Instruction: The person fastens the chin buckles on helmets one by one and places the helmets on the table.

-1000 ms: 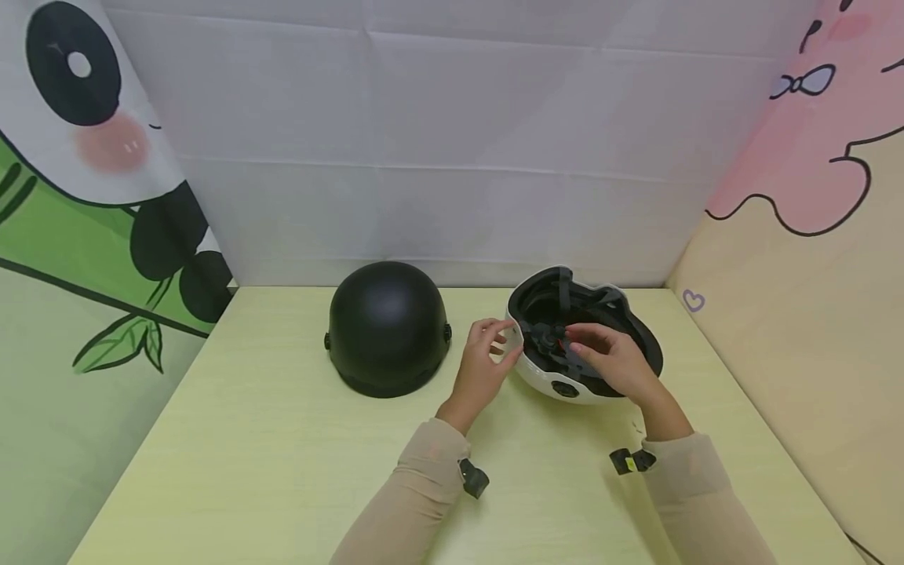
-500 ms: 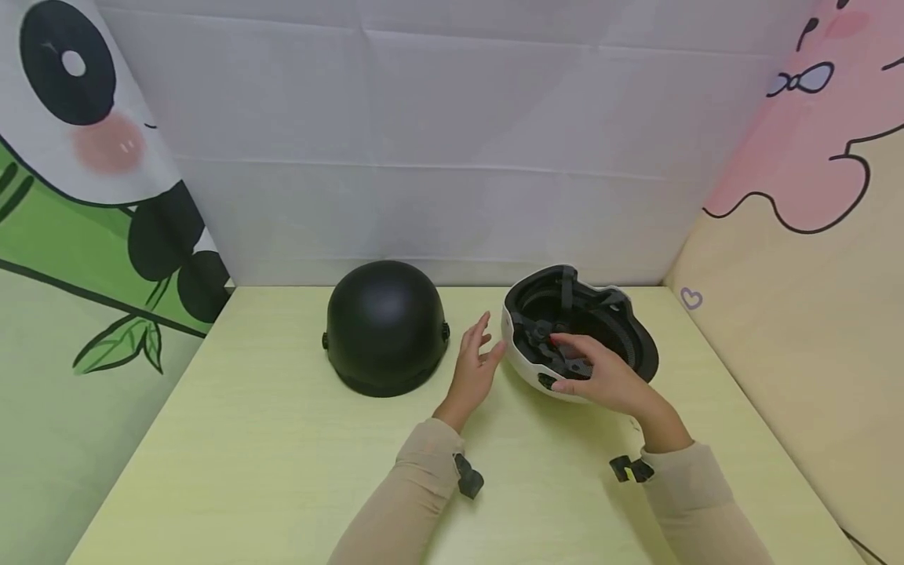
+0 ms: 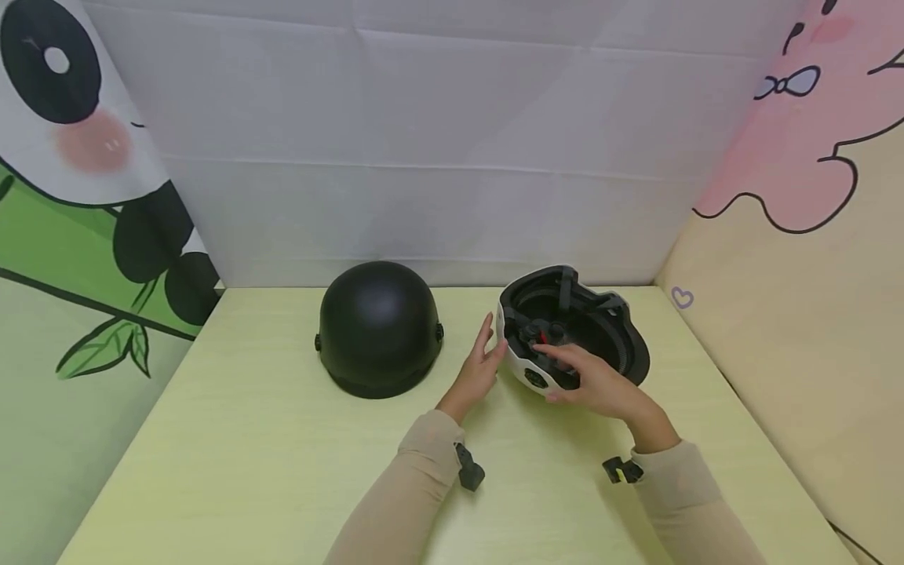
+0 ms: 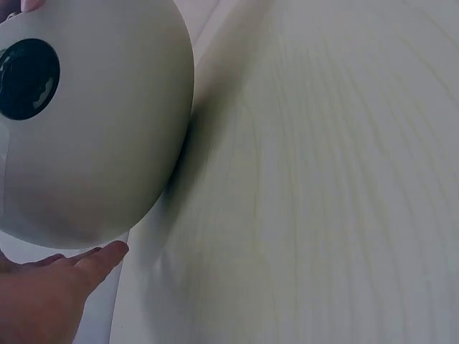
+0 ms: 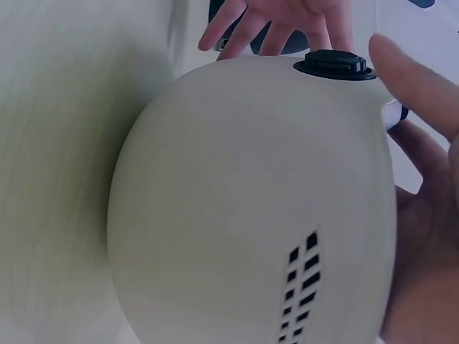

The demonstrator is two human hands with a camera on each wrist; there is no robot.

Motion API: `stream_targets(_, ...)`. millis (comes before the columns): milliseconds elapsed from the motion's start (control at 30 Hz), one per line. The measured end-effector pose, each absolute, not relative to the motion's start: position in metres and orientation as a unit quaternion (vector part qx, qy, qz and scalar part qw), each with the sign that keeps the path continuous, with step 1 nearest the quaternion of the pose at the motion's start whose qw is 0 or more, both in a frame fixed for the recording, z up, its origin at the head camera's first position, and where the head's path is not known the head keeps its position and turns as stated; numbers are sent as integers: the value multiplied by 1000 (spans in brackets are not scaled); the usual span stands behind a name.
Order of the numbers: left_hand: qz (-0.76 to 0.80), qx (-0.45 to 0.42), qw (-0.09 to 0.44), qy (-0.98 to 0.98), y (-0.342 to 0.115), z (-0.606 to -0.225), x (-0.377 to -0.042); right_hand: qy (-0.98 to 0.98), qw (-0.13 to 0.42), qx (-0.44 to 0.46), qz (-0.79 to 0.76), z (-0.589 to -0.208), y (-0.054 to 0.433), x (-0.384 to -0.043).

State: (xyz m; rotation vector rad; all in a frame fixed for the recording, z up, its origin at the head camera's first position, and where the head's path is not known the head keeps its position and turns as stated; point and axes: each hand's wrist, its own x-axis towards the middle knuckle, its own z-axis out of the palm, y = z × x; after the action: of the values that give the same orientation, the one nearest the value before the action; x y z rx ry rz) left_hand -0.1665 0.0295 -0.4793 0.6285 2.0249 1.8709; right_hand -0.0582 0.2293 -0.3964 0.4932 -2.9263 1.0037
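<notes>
A white helmet [image 3: 524,369] lies upside down toward the back right of the table, its black lining and straps facing up. My right hand [image 3: 600,384] grips the near rim, fingers inside the shell and thumb outside. That thumb [image 5: 412,79] shows next to a round black fitting [image 5: 334,64] in the right wrist view. At the helmet's left side, my left hand [image 3: 476,377] rests with straight fingers against the shell. The left wrist view shows its fingertips [image 4: 107,256] right at the curved white surface. Something red shows among the straps [image 3: 544,337].
A plain black helmet [image 3: 377,329] stands dome up to the left of the white one. Both are on a pale wood-grain table [image 3: 268,439]. A white sheet [image 3: 452,141] hangs behind it, with cartoon-printed panels [image 3: 784,157] at the sides.
My right hand has moved left and down from the inner straps to the near rim. The left hand's curled fingers have straightened. The white helmet has turned slightly.
</notes>
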Motion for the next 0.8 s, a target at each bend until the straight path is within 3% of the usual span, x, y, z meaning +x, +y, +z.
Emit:
stream_targets(333,677,210,212,672,42,-489,-165,-934,23,177,310,-402,232,-57)
stream_targets(800,734,171,207,623,55,-482,-154,-917,56,173,356,-413,240,-55)
